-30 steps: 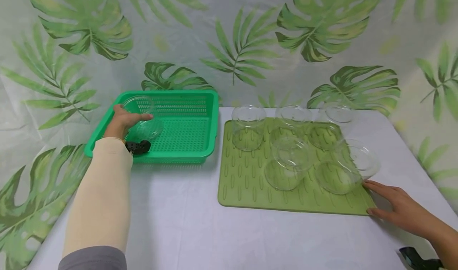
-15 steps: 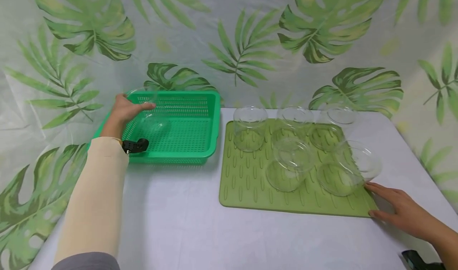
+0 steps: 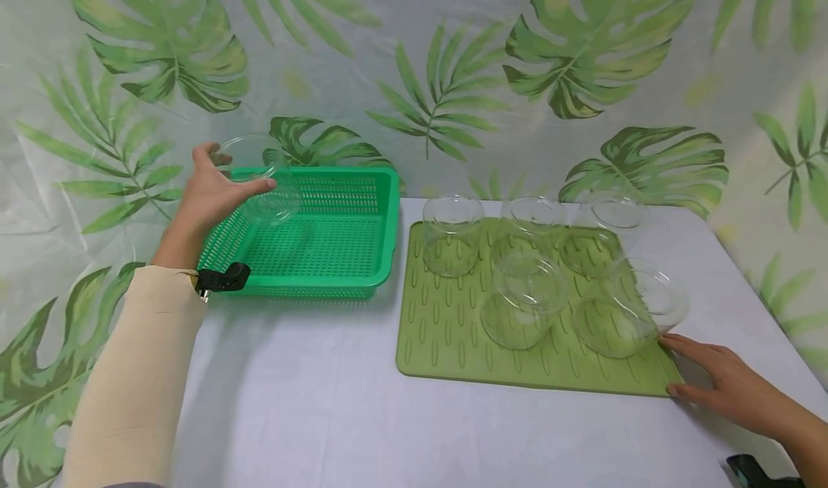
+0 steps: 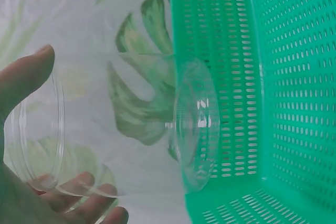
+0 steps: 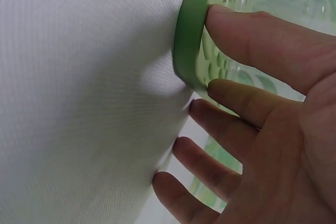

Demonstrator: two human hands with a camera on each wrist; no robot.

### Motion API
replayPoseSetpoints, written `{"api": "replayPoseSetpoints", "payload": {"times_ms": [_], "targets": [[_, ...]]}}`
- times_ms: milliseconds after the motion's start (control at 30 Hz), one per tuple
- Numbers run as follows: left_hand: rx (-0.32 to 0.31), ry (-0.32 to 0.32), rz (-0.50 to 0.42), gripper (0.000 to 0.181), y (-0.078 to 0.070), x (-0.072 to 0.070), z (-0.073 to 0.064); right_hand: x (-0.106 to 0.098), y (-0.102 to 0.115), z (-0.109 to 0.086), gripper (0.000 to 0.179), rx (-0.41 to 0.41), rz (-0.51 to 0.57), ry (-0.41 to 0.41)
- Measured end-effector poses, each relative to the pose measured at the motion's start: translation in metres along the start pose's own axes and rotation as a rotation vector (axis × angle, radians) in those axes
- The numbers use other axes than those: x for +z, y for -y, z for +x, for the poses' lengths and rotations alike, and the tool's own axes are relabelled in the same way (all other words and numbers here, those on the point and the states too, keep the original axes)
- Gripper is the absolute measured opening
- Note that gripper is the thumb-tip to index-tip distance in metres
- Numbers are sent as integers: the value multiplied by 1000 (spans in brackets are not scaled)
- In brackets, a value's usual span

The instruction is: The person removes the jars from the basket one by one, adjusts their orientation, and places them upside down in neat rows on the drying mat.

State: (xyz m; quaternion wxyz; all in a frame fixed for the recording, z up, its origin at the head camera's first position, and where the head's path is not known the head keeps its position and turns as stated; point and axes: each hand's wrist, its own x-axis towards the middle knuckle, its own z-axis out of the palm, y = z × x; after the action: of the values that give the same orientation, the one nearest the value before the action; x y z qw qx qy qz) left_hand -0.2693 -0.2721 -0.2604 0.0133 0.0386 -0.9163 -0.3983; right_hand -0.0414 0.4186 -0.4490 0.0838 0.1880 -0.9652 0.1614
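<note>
My left hand (image 3: 210, 193) holds a clear cylindrical jar (image 3: 272, 204) near its rim, above the left part of a green plastic basket (image 3: 323, 282). In the left wrist view the thumb and fingers lie on opposite sides of the jar (image 4: 197, 129), whose base points toward the basket wall (image 4: 226, 103). On the right, my right hand (image 3: 731, 384) touches the front right corner of a green ridged mat (image 3: 440, 355). Its fingers are loosely extended in the right wrist view, with the thumb and a fingertip at the mat's edge (image 5: 188, 40).
Several clear jars, such as the back left one (image 3: 453, 236) and the front middle one (image 3: 522, 301), stand on the mat. One jar (image 3: 627, 308) is close to the right hand. White cloth (image 3: 336, 416) covers the table; a leaf-patterned sheet (image 3: 440, 78) hangs behind.
My left hand has lifted the jar up from inside the basket. The right hand stays at the mat's corner, and the jars on the mat keep their places.
</note>
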Motion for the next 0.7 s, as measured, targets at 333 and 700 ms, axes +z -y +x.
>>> {"api": "replayPoseSetpoints", "payload": {"times_ms": [333, 700], "targets": [[135, -91, -27, 111, -15, -10, -25, 0, 2, 4, 74, 7, -3, 44], [212, -127, -26, 107, -29, -11, -61, 2, -2, 0, 74, 87, -46, 85]]}}
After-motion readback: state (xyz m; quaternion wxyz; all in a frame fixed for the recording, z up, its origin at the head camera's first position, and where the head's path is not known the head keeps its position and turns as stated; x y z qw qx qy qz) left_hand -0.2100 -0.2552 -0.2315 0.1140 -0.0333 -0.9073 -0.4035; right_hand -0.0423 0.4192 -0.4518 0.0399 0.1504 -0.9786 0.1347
